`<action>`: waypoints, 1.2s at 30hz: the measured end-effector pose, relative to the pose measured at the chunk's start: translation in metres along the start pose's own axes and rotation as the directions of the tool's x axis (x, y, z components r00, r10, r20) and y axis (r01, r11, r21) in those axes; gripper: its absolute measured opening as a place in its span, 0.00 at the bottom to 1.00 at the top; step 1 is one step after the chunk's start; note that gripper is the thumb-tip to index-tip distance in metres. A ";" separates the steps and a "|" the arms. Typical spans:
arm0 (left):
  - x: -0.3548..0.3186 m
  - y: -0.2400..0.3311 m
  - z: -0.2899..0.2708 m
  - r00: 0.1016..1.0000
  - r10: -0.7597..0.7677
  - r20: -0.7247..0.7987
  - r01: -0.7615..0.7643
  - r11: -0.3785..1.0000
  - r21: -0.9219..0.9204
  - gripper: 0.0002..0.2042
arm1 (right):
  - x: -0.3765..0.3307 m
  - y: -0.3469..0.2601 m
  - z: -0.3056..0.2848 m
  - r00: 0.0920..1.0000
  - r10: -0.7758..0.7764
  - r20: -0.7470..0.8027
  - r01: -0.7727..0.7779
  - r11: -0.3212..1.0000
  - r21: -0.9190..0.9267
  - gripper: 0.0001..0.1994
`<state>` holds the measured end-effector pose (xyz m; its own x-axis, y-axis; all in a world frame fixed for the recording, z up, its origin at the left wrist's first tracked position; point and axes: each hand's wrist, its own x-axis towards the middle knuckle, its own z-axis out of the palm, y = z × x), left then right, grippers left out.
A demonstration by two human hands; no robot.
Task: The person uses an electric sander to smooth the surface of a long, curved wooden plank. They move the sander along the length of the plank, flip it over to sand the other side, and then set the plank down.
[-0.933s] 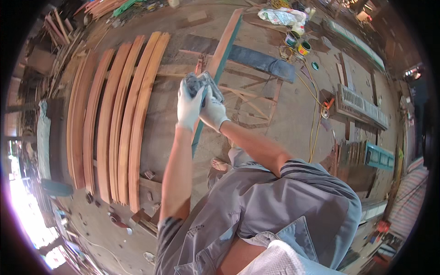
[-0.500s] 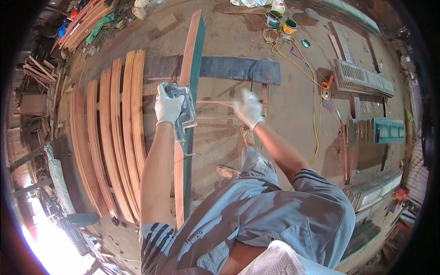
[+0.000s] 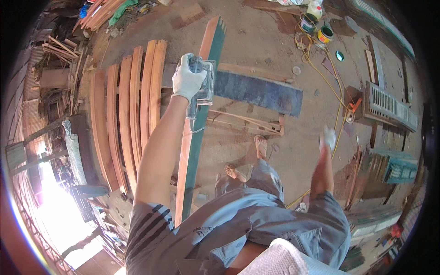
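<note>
Swung away from the middle of the frame, the right hand has moved out to the right side, while the left hand and its sander have shifted a little farther up the beam. At upper centre, the left arm reaches up nearly straight, its gloved fingers curled around the sander's top. The right arm points upward, well apart from the beam; I cannot tell whether its fingers are spread or pressed together (the hand is a white blur).

Beneath the beam, a dark plank crosses the upper centre. Loose boards lie left of it, close to the left arm. Two paint cans and a yellow cord occupy the upper right, with a slatted panel at far right.

Clothing hides the beam's near end, glare washes out the lower left, and the hand covers part of the sander.
</note>
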<state>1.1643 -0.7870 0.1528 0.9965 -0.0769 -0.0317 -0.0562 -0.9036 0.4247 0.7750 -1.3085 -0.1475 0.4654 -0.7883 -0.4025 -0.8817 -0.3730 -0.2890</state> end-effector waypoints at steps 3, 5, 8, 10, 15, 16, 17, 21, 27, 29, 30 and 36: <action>0.032 -0.024 -0.007 0.996 -0.082 0.025 0.083 0.996 -0.016 0.37 | -0.060 0.025 -0.023 0.907 0.031 0.421 0.187 0.864 -0.468 0.24; 0.066 -0.009 -0.006 0.998 -0.060 0.017 0.060 0.998 -0.005 0.37 | -0.087 -0.025 -0.028 0.954 -0.053 0.296 0.153 0.933 -0.326 0.25; 0.127 0.018 0.010 1.000 -0.001 0.013 0.001 1.000 0.001 0.36 | -0.070 -0.101 0.002 0.916 -0.344 -0.206 0.345 0.938 -0.034 0.29; 0.165 0.038 0.018 0.999 0.045 0.004 -0.045 0.999 -0.002 0.35 | -0.034 -0.160 0.050 0.835 -0.412 -0.365 0.429 0.903 -0.037 0.31; 0.243 0.060 0.024 0.995 0.087 0.056 -0.088 0.996 0.010 0.39 | -0.035 -0.242 0.074 0.982 -0.100 -0.159 0.136 0.962 0.236 0.37; 0.255 0.060 0.024 0.993 0.093 0.068 -0.092 0.996 -0.007 0.39 | -0.037 -0.242 0.068 0.985 -0.104 -0.138 0.135 0.962 0.237 0.38; 0.265 0.058 0.023 0.992 0.095 0.078 -0.094 0.995 -0.022 0.39 | -0.041 -0.242 0.066 0.987 -0.110 -0.115 0.135 0.962 0.239 0.39; 0.267 0.067 0.018 0.996 0.090 0.019 -0.091 0.996 0.022 0.35 | -0.040 -0.248 0.064 0.992 -0.074 -0.101 0.089 0.984 0.155 0.38; 0.166 0.016 0.004 0.994 0.082 0.071 -0.073 0.990 -0.122 0.36 | -0.034 -0.243 0.062 0.993 -0.048 -0.104 0.066 0.983 0.172 0.37; 0.125 -0.009 -0.002 0.995 0.043 0.085 -0.035 0.995 -0.089 0.36 | -0.033 -0.241 0.065 0.990 -0.045 -0.135 0.066 0.987 0.148 0.37; 0.107 -0.022 0.001 0.994 0.001 0.113 0.012 0.993 -0.117 0.36 | -0.035 -0.240 0.065 0.987 -0.042 -0.154 0.064 0.989 0.136 0.37; 0.122 0.010 0.001 0.998 0.016 0.062 -0.014 0.999 -0.036 0.37 | -0.045 -0.246 0.068 0.974 -0.091 -0.209 0.122 0.983 0.139 0.34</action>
<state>1.2850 -0.8057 0.1523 0.9897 -0.1180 -0.0812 -0.0682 -0.8867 0.4574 0.9763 -1.1484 -0.1177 0.5174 -0.8358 -0.1835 -0.7987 -0.3947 -0.4541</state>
